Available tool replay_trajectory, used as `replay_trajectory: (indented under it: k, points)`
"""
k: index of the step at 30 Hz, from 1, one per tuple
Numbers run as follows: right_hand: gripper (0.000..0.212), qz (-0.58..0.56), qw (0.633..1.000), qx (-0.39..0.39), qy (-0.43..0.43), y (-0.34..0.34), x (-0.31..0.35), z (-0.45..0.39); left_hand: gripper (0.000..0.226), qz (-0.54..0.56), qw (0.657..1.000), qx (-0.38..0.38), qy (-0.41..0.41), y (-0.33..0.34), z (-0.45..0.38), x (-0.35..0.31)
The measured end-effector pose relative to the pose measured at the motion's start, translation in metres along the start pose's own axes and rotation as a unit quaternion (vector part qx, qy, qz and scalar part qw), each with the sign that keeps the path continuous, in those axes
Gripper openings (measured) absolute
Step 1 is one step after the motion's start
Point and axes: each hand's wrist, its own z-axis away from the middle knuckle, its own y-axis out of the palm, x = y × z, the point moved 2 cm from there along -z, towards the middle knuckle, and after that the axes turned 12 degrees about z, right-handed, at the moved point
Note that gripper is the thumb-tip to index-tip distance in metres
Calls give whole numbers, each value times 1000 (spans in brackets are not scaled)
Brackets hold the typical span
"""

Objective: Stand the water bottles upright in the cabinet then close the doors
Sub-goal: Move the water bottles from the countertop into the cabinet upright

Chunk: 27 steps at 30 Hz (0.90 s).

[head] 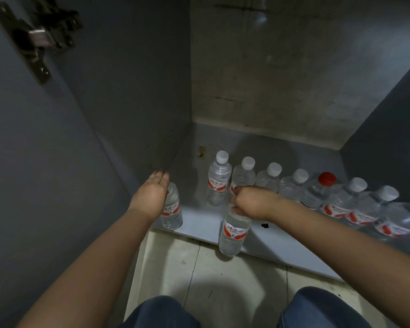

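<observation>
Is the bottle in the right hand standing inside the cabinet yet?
Not yet. The right hand grips the bottle by its top, upright, with its base hanging past the cabinet floor's front edge over the tiles.

Water bottles standing in the cabinet each carry a white wrap label with a red swoosh and a short line of red characters. The characters show most plainly on the tallest bottle at the left end of the row, yet they are too small and blurred to be read. The label on the bottle under the right hand bears the same red mark and a small dark square, also unreadable. The labels of the bottles at the far right are smeared. No number or sign can be read anywhere.
</observation>
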Motion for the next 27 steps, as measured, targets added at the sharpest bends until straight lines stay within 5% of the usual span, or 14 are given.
replay_trajectory:
  k: [5,17,27]
  points:
    - [29,37,999,0,-22,-25,14,-20,50,8,1000,-8,-9,-6,-4,1]
    - [26,-148,967,-167,123,-61,25,-105,52,13,1000,-18,8,-1,-10,7]
    - [29,-159,959,-154,177,-58,6,-132,54,16,999,-23,20,3,-15,9]
